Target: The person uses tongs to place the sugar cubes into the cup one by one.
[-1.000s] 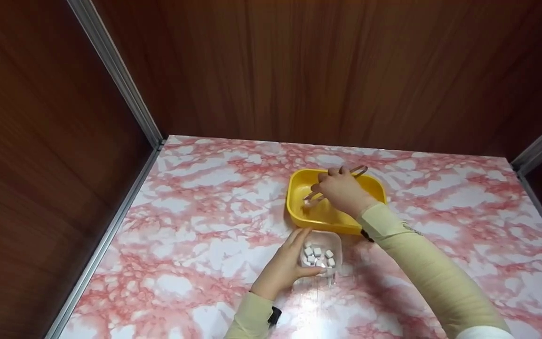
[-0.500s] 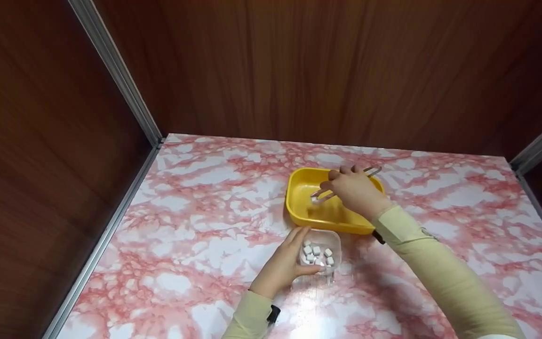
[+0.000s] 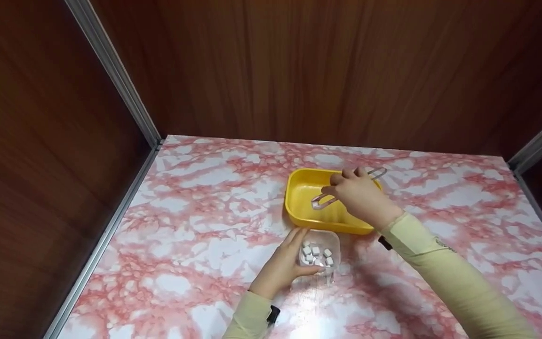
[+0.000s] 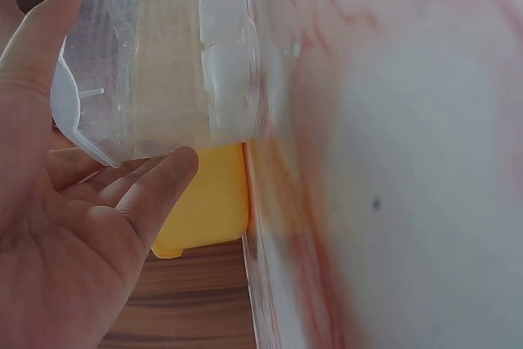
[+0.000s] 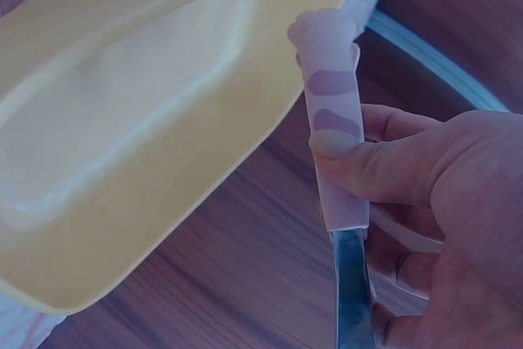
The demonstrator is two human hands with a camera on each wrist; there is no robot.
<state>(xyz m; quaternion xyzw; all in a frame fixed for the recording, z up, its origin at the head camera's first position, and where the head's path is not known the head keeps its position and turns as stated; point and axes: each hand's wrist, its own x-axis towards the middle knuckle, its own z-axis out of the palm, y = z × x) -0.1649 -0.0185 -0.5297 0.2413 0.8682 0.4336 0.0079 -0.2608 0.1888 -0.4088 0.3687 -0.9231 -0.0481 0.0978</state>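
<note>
Thumb and fingers of my left hand [image 3: 280, 266] grip the side of a small clear plastic container [image 3: 335, 239], which holds several white cubes [image 3: 316, 251]. From the left wrist view, that container [image 4: 167, 55] stands on the table with my thumb at its rim. My right hand [image 3: 364, 195] pinches a pair of tongs [image 3: 331, 202] over a yellow basin [image 3: 294, 214]. Something small and white [image 3: 316, 204] shows at the tongs' tips in the head view. The right wrist view has the tongs' pale pink tip sleeve [image 5: 335, 87] and metal arm [image 5: 351, 284].
A red-and-white marbled tabletop [image 3: 195, 226] lies under everything. Brown wood-grain panels [image 3: 294, 70] stand behind it and at the sides, with metal rails [image 3: 120, 80] at the corners. The container stands just in front of the basin.
My right hand has moved to the right and slightly toward me with the tongs, and their tips have shifted right over the basin. The left hand and container stay almost in place.
</note>
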